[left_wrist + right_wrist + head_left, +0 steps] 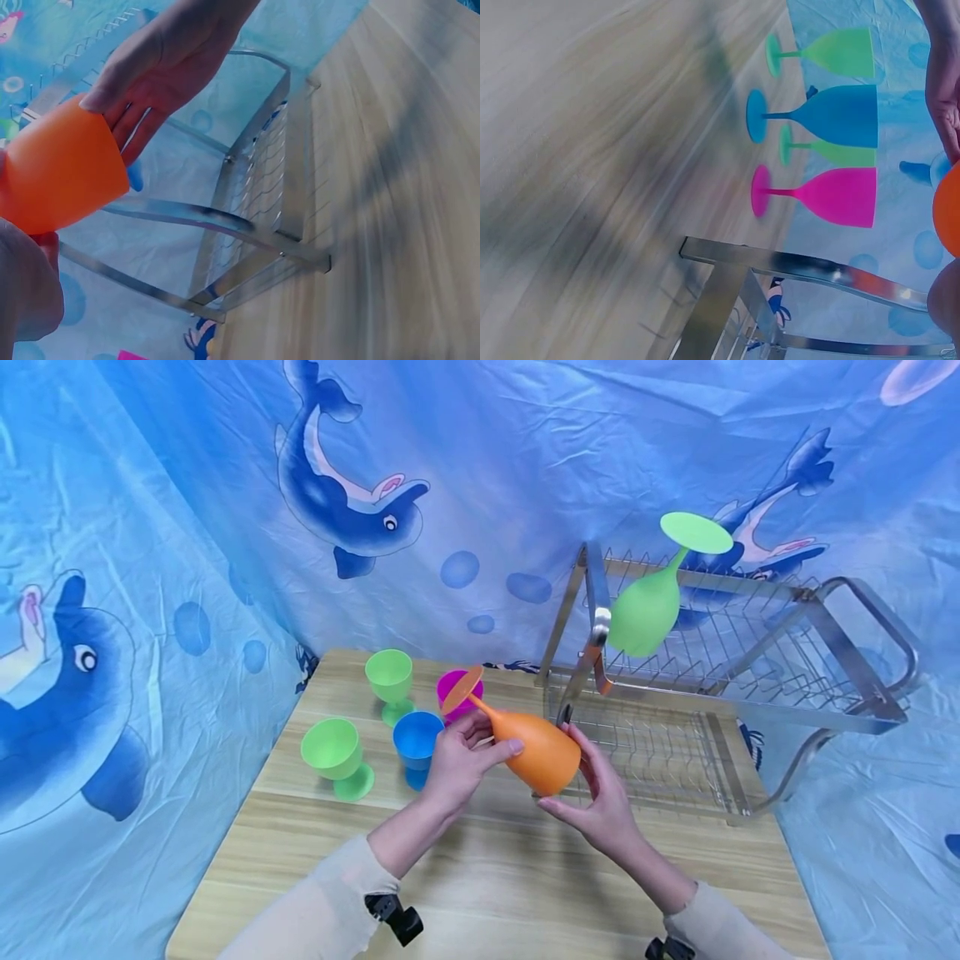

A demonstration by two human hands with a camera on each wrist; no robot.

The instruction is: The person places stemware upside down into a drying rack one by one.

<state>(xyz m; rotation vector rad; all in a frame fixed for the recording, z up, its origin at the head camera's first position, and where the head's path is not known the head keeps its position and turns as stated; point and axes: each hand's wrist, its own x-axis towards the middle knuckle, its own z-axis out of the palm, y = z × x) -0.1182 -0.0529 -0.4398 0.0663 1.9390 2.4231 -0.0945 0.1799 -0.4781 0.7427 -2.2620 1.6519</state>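
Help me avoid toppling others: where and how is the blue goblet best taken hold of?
Probably the slim stem, coming low from the near side: the blue goblet stands upright, narrowing between bowl and foot, with a green goblet to its left, another green goblet and a pink goblet behind.

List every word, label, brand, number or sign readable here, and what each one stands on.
None: no readable text shows in any view.
The orange goblet and the metal rack show no legible lettering.
The blue backdrop carries printed pictures, such as dolphins, but no legible words or numbers.
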